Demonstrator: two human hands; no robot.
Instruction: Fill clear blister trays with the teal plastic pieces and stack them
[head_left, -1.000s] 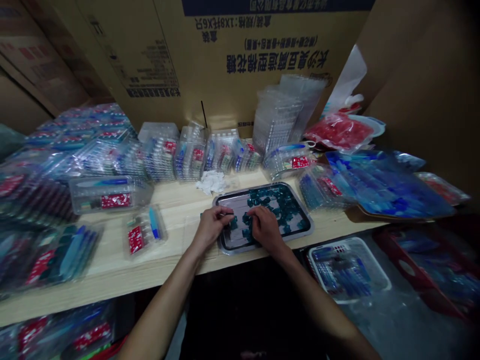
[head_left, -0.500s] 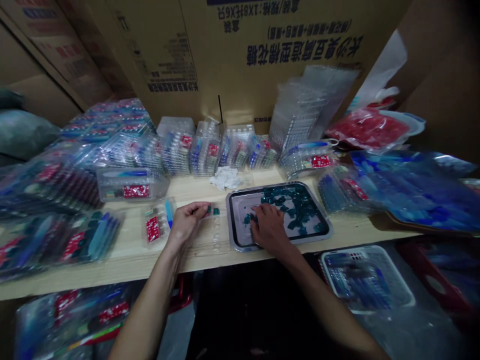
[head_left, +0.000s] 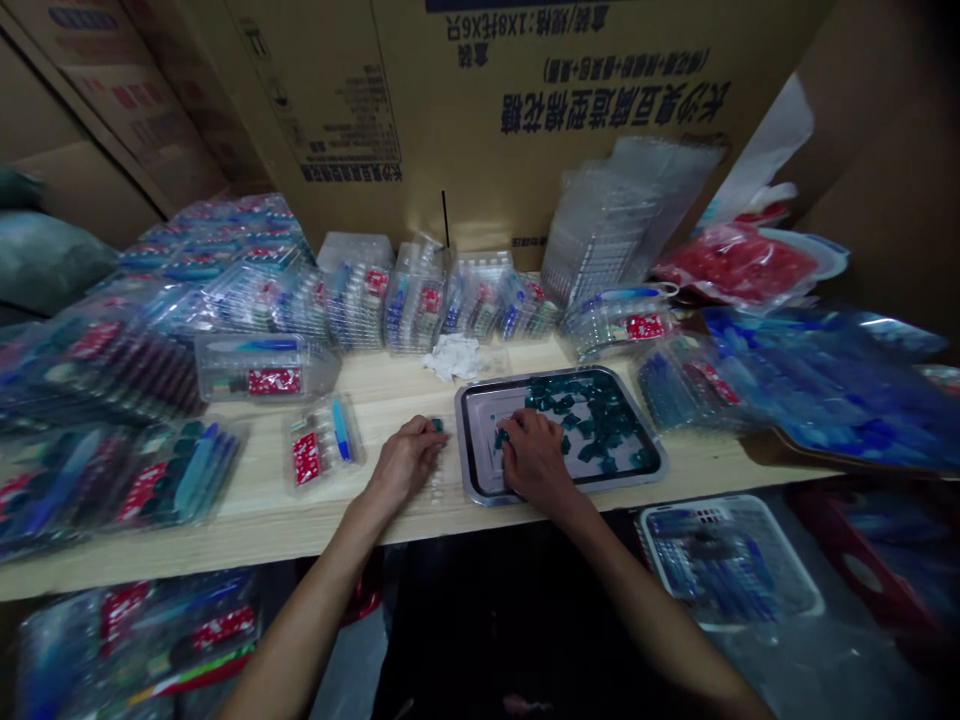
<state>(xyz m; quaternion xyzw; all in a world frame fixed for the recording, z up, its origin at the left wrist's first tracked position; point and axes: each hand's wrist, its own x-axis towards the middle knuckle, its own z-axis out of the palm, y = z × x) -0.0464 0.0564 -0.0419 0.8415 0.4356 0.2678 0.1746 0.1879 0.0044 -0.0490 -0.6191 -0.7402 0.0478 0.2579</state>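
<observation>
My left hand, thumb and fingers pressed together, is over a narrow clear plastic blister tray lying on the table. A small dark green piece shows at the tray's far end, beside my fingertips; whatever they pinch is hidden. My right hand reaches into a grey metal tray, its fingers curled around a small dark green piece near the left side. Many similar flat green pieces are scattered across the tray's right half. A filled clear pack with a red-and-white packet and a blue tube lies left of my left hand.
Filled clear packs stand in rows at the back and left. Crumpled white paper lies behind the metal tray. Stacked clear blisters lean on a large cardboard box. Blue pieces in plastic are at the right.
My left hand has moved right, over the blister tray; the green piece it pinched is now hidden. My right hand has stayed at the metal tray, its fingers closing on a green piece.
</observation>
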